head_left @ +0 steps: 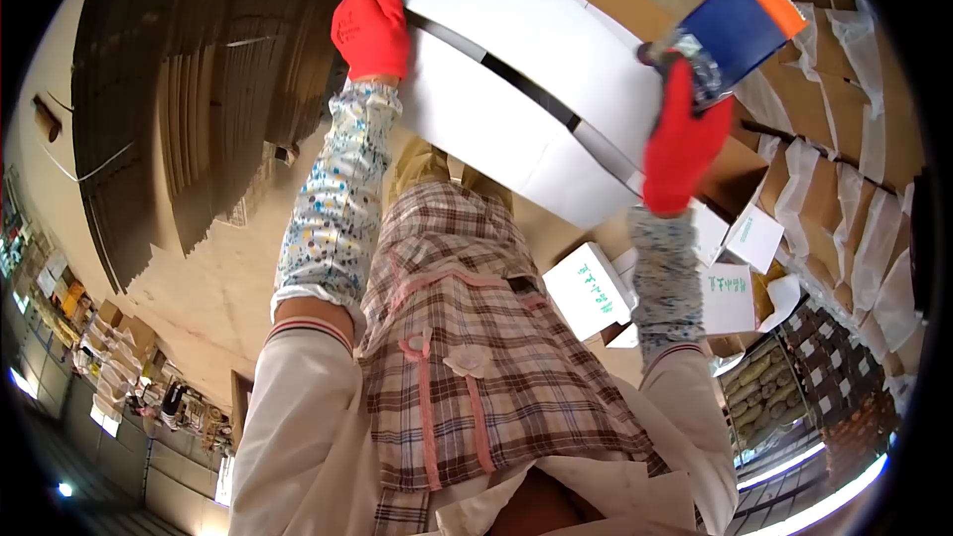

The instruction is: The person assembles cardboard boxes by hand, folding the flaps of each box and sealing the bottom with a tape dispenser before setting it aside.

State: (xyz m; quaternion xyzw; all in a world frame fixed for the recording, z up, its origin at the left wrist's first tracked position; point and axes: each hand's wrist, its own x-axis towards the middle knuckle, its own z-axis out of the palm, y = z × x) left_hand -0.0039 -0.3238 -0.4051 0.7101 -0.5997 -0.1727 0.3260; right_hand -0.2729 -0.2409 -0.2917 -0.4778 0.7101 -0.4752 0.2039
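Note:
A large white carton (536, 15) lies in front of me, with a dark gap running between its two top flaps. My left hand (372, 30), in a red glove with dark fingertips, is at the carton's left end, its fingers closed on the edge. In my right hand (685, 144), also red-gloved, is a blue tape dispenser (740, 35) with an orange toothed edge. The fingers are wrapped round its near end, beside the carton's right end.
Flattened brown cardboard (189, 109) is stacked at the left. Smaller white boxes with green writing (588, 290) sit below the carton at the right. Brown cartons with plastic liners (824, 139) line the right side. Sacks (764, 392) show farther off.

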